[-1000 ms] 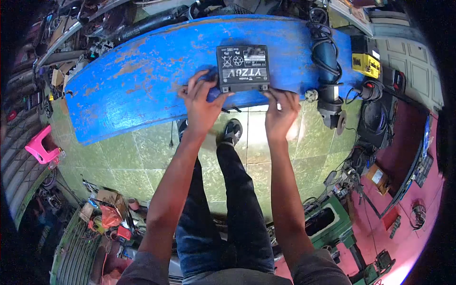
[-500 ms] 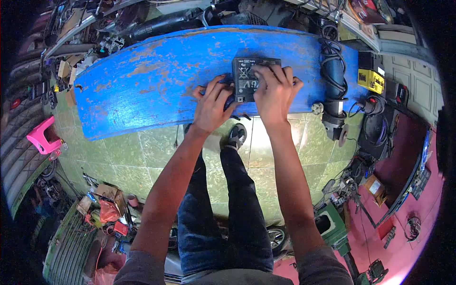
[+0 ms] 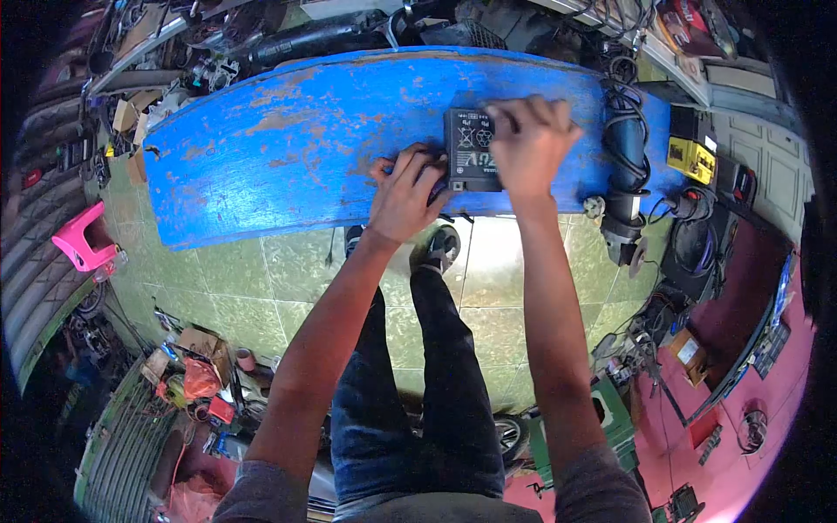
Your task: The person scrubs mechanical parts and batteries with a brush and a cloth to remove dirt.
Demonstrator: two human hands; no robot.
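Note:
A black battery (image 3: 471, 152) with white printed symbols lies on the blue bench (image 3: 288, 157). My left hand (image 3: 405, 192) grips its left side, with curled fingers at the edge and the thumb near the lower corner. Something dark and purplish shows between that thumb and the fingers, too small to name. Over the battery's right part is my right hand (image 3: 532, 148), smeared by motion, its fingers bent and drawn together. Whatever those fingers hold, if anything, is hidden. The right hand covers part of the battery's printed top.
An angle grinder (image 3: 623, 174) with a coiled black cable lies at the bench's right end. Beyond it is a yellow and black box (image 3: 691, 159). A pink stool (image 3: 85, 237) stands at the left. Metal parts crowd the area behind the bench.
My right hand has shifted right and slightly up across the battery, uncovering more of its print. My left hand stays at the battery's left side. The whole view has shifted slightly.

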